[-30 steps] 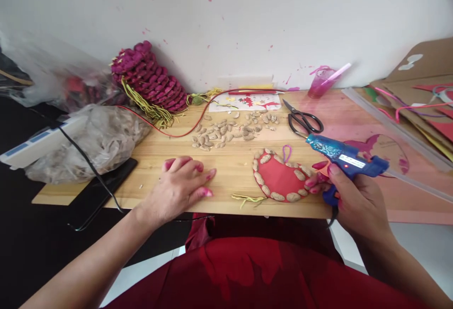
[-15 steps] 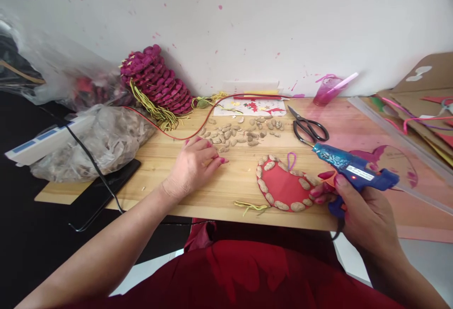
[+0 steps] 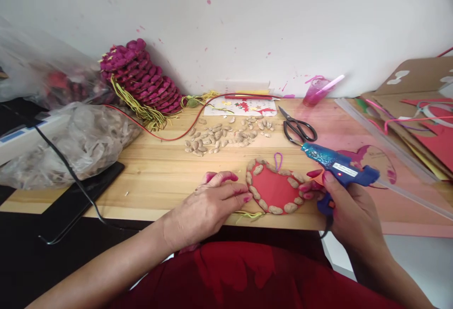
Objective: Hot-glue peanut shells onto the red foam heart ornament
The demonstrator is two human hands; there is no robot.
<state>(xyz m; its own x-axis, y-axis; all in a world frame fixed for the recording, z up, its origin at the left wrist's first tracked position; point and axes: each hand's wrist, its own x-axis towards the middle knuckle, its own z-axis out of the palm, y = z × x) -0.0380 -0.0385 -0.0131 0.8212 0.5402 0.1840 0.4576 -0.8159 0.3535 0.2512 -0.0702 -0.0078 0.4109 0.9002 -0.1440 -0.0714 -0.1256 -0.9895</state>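
Your right hand is wrapped around the grip of one blue glue gun, fingers closed on the handle and a forefinger lying along the body, its nozzle aimed toward the back of the board; your left hand lies flat at the near edge of the wooden board, fingers drawn together and stretched toward the one red heart, fingertips touching its left side, and whether they pinch anything you cannot tell. The heart sits near the front edge, right of the middle, between your two hands, ringed with roughly fifteen glued shells along its outline and carrying one purple loop at the top. A tuft of yellow threads lies at the front edge under your left fingers. Behind the heart, toward the middle of the board, is one loose scatter of shells, too many and too small to count exactly. One pair of black scissors lies behind the gun's nozzle, and one pink cup stands at the back edge by the wall. At the back left corner leans one magenta scaled ornament, with one clear bag of husks over the left edge
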